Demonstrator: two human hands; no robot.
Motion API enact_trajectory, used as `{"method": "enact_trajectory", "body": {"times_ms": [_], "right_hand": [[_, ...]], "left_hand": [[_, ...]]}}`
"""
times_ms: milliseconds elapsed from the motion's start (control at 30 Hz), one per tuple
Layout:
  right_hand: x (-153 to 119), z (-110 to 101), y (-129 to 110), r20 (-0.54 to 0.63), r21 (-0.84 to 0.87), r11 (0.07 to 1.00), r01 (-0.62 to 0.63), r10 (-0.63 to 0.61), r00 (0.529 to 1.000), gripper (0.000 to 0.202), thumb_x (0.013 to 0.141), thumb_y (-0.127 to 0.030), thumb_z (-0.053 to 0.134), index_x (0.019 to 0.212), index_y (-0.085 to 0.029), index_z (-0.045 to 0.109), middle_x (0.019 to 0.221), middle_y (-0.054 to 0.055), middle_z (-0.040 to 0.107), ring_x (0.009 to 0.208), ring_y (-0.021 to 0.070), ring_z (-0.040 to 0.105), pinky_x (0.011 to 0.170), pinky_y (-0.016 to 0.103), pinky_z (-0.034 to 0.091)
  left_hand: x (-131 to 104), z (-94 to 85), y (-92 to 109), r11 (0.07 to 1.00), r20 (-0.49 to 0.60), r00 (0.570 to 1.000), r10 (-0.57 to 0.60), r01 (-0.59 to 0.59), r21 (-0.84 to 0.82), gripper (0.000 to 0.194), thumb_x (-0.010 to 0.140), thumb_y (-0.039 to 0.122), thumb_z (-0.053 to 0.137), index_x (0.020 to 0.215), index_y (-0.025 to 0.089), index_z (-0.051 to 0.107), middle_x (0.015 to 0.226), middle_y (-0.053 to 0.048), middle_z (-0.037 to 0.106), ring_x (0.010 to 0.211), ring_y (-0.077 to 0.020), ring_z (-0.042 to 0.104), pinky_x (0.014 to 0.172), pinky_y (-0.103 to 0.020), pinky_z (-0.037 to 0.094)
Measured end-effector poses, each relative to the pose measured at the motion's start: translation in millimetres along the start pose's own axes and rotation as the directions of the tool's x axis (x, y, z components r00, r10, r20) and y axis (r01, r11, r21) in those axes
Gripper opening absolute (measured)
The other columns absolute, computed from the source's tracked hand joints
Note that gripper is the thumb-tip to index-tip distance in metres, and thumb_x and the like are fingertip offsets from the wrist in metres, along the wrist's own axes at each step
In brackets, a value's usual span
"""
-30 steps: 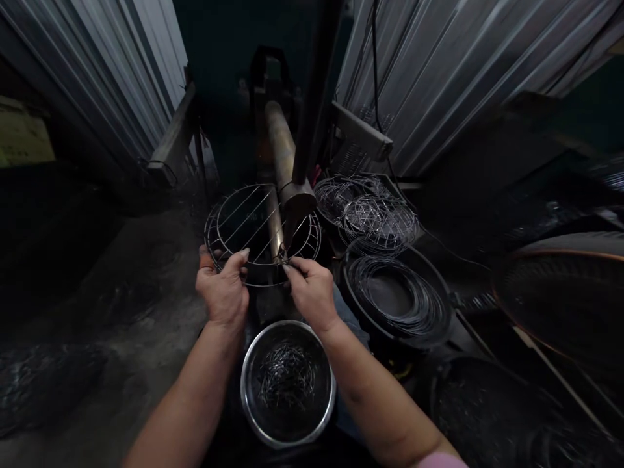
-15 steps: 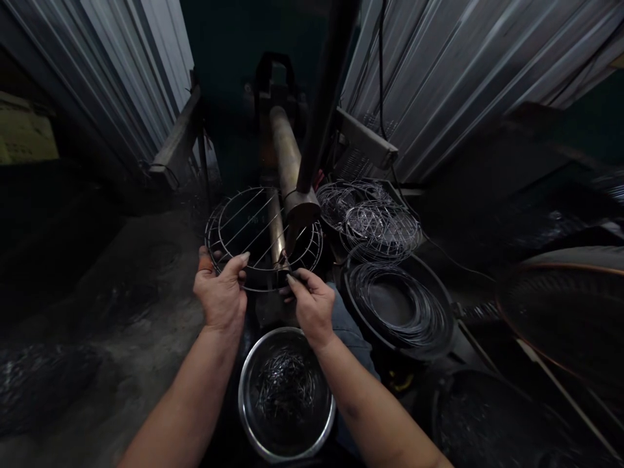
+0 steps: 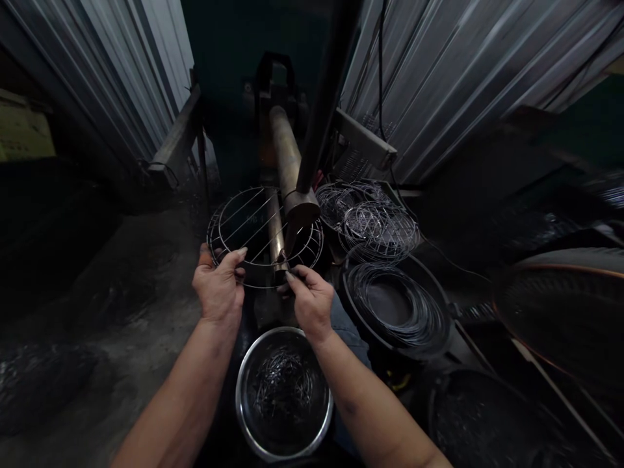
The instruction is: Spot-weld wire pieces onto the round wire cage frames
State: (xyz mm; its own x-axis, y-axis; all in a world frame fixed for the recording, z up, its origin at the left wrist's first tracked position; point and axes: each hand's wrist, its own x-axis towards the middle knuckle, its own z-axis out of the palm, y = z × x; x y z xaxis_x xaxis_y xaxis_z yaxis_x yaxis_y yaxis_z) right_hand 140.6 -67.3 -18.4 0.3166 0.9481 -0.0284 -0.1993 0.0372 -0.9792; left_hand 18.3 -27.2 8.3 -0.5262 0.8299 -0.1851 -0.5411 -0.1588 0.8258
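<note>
A round wire rack [image 3: 244,218], made of two rings joined by short wires with several parallel bars, lies between the upper and lower rods of a spot welder [image 3: 294,166]. My left hand [image 3: 219,279] grips its near left rim, thumb on top and fingers beneath. At the near rim, my right hand [image 3: 312,296] is closed in a pinch beside the tip of the lower brass rod [image 3: 275,227]. What its fingertips hold is too small and dark to make out.
Below my hands stands a metal bowl [image 3: 244,416] of short wire pieces. To the right are a coil of wire [image 3: 361,292] in a black basin and a pile of wire rings [image 3: 380,227]. Corrugated metal sheets [image 3: 463,78] rise at both sides.
The rack has turned or shifted very slightly in my left hand. Both hands are in nearly the same place, and the view has moved a little.
</note>
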Motion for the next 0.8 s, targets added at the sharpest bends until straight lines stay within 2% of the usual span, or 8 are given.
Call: {"method": "enact_trajectory", "body": {"times_ms": [300,500,600,700,800], "right_hand": [[7.9,3.5,-3.8,-0.014,-0.044,0.998,0.045,-0.046,0.999,0.018,0.07,-0.034,0.067,0.077,-0.017,0.068,0.064,-0.002,0.064,0.051,0.0129,0.061,0.051,0.024,0.05],[9.3,3.6,-0.2,-0.011,-0.025,0.998,0.065,-0.065,0.998,0.014,0.07,-0.031,0.067,0.075,-0.017,0.067,0.06,-0.004,0.062,0.049,0.0121,0.061,0.05,0.022,0.047],[8.6,5.1,-1.8,-0.011,-0.046,0.998,0.04,-0.04,0.999,0.016,0.072,-0.032,0.065,0.073,-0.017,0.066,0.057,-0.004,0.062,0.048,0.012,0.059,0.048,0.022,0.047],[9.1,3.3,-2.9,0.005,-0.111,0.993,0.045,-0.044,0.999,0.019,0.075,-0.035,0.063,0.074,-0.017,0.066,0.054,-0.004,0.06,0.048,0.012,0.058,0.049,0.023,0.047],[6.0,-7.0,0.7,0.034,-0.205,0.975,0.088,-0.083,0.996,0.022,0.078,-0.036,0.062,0.088,-0.018,0.068,0.071,-0.001,0.067,0.062,0.0136,0.062,0.061,0.025,0.052]], "left_hand": [[9.2,3.6,-4.6,0.999,-0.013,0.999,-0.043,0.043,0.003,0.048,0.046,0.016,0.079,0.082,0.019,0.047,0.07,0.006,0.05,0.055,-0.0068,0.048,0.043,-0.018,0.027],[9.0,4.5,-4.4,1.0,-0.032,0.999,-0.006,0.006,0.023,0.05,0.045,0.016,0.079,0.082,0.02,0.046,0.069,0.006,0.049,0.053,-0.0073,0.046,0.041,-0.019,0.025],[5.9,4.8,-4.0,0.999,-0.025,0.999,-0.023,0.023,0.026,0.048,0.047,0.016,0.079,0.084,0.02,0.048,0.07,0.005,0.049,0.054,-0.0074,0.046,0.042,-0.018,0.027],[3.2,3.9,-6.3,0.999,-0.063,0.997,-0.034,0.035,0.014,0.052,0.046,0.013,0.078,0.09,0.02,0.05,0.07,0.005,0.048,0.054,-0.0072,0.046,0.042,-0.018,0.026],[7.9,1.4,-9.1,0.998,-0.044,0.999,-0.016,0.018,0.059,0.055,0.049,0.016,0.079,0.099,0.02,0.054,0.073,0.004,0.051,0.056,-0.0084,0.049,0.046,-0.02,0.033]]}}
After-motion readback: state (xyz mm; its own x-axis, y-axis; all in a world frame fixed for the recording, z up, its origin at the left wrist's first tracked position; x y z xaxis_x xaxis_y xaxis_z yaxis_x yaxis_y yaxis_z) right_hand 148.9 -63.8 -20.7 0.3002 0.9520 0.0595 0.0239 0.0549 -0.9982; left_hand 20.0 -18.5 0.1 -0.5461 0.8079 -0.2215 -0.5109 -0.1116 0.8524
